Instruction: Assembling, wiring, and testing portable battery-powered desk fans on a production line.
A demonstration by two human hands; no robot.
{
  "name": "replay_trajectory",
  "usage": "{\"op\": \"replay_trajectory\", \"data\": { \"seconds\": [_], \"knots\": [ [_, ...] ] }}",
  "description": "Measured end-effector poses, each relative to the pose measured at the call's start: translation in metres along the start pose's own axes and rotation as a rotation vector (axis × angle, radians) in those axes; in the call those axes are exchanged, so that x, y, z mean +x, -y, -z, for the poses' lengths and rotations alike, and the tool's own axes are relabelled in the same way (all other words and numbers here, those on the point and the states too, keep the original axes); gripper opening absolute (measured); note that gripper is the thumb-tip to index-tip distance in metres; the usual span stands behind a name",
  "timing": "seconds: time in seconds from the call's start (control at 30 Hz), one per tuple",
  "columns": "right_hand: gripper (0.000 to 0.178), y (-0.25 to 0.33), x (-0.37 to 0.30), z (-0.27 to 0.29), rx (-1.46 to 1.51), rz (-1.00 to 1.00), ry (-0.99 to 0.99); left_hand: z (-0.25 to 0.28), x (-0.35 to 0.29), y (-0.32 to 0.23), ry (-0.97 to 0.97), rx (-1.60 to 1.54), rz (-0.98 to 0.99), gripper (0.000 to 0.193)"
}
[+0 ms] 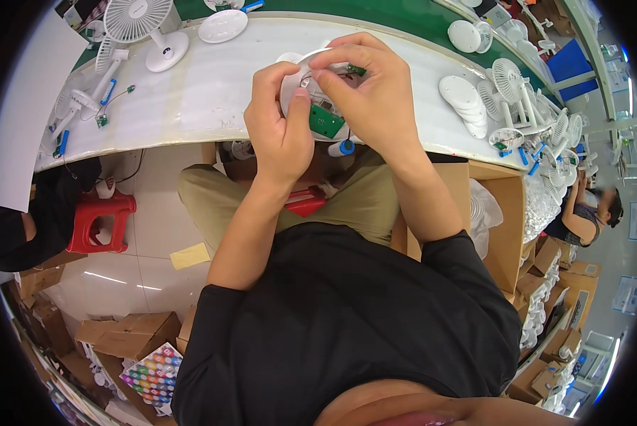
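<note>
Above the near edge of the table, both my hands are closed around a round white fan base with its inside turned up. My left hand grips its left side, thumb on a small white part near thin wires. My right hand grips the far right side, thumb and forefinger bent in over the wires; what lies between those tips is too small to tell. A green circuit board shows in the base's near part. From a wire at the base hangs a blue cylindrical battery, over the table edge.
White desk fans stand at the far left, and more fans crowd the right. Stacked white discs lie to the right. A cardboard box stands beside my right arm; a red stool is on the left floor.
</note>
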State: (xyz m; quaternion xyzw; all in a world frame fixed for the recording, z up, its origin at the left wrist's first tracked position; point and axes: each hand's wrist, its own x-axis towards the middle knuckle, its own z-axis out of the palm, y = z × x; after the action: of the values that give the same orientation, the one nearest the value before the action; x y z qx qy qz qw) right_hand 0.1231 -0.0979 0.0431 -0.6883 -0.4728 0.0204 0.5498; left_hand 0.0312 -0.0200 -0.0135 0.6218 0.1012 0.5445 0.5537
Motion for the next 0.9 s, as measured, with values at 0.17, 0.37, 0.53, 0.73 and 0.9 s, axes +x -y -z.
{"op": "replay_trajectory", "data": {
  "seconds": [0.17, 0.37, 0.53, 0.73, 0.9],
  "knots": [
    [0.013, -0.003, 0.003, -0.001, -0.083, 0.025, 0.033, 0.015, 0.005, 0.001, 0.180, 0.164, -0.089, 0.015],
    [0.014, -0.017, 0.027, 0.010, -0.099, 0.422, -0.269, 0.017, 0.015, -0.002, 0.302, 0.288, 0.047, 0.013],
    [0.019, -0.015, -0.034, 0.049, 0.085, 0.060, -0.250, -0.003, 0.032, 0.000, 0.241, 0.121, -0.017, 0.014],
    [0.020, -0.026, -0.073, 0.049, 0.009, -0.093, -0.138, -0.016, 0.026, -0.001, 0.232, 0.119, 0.013, 0.016],
    [0.023, -0.021, -0.066, 0.073, 0.111, -0.112, 0.207, -0.018, 0.022, -0.007, 0.247, 0.168, 0.036, 0.018]
  ]
}}
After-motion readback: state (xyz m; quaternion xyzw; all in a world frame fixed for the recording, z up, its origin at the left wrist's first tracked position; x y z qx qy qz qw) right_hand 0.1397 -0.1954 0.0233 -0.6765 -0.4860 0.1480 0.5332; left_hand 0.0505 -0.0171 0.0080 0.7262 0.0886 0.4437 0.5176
